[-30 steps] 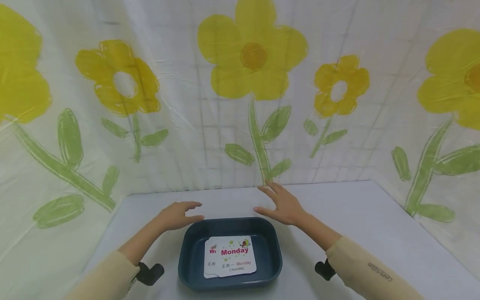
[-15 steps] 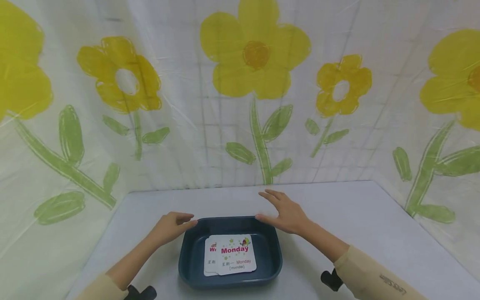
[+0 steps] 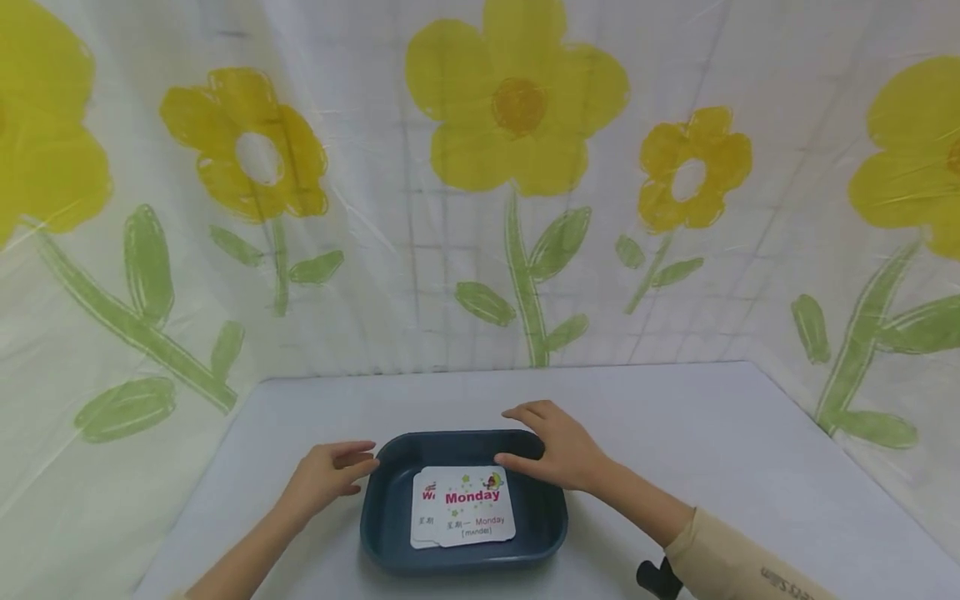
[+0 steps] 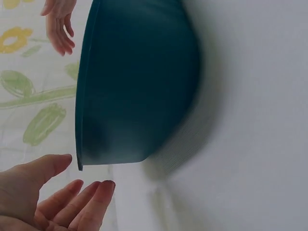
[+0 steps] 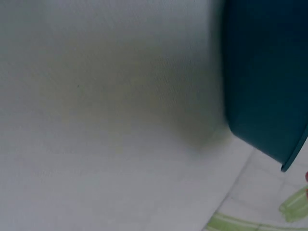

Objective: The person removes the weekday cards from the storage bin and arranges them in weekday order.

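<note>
A dark blue plastic basin (image 3: 463,565) stands on the white table in the head view. Inside it lies a white word card reading Monday (image 3: 476,508), partly covering a second white card (image 3: 423,512). My left hand (image 3: 318,482) is beside the basin's left rim, thumb and fingers spread apart with nothing between them; the left wrist view shows a small gap to the basin wall (image 4: 139,86). Over the back right corner hovers my right hand (image 3: 558,450), its thumb above the basin's inside and its fingers loosely extended. Only a sliver of that hand enters the right wrist view.
The white table (image 3: 675,433) extends around the basin. Behind it hangs a pale curtain (image 3: 375,275) printed with yellow flowers and green leaves. A black wrist device (image 3: 658,577) shows by the right sleeve (image 3: 720,554).
Both hands have come lower and nearer to me. The left has slid left of the rim; the right has come over the back right corner. The basin and cards have stayed put.
</note>
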Demonstrator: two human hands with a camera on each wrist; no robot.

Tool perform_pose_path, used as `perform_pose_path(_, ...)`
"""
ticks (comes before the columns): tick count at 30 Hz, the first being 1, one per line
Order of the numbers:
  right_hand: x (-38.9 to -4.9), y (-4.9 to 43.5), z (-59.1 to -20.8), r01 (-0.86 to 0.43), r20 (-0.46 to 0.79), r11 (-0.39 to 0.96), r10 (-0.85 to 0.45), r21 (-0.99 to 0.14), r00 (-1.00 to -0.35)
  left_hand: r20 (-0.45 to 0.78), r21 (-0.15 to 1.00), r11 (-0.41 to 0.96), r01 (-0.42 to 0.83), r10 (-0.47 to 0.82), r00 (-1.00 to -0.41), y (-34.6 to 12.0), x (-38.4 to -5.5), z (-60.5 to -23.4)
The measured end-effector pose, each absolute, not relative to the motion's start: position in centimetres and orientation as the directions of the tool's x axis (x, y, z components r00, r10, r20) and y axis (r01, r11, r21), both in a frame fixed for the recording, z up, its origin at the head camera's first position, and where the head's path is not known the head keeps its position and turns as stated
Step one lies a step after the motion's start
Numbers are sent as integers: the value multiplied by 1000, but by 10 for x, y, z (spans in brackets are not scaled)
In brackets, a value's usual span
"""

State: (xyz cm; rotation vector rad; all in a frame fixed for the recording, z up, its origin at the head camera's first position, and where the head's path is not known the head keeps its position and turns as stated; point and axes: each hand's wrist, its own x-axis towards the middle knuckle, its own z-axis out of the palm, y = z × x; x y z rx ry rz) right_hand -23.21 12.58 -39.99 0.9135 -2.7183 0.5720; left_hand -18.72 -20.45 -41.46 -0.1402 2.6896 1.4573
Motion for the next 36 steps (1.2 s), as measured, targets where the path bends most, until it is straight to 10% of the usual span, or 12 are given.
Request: perform_pose_path(36,-213,71,-430,-638,-24,720,-668,-271,-744,-202,904,344,-253,-177,-963,-188,-163,-431)
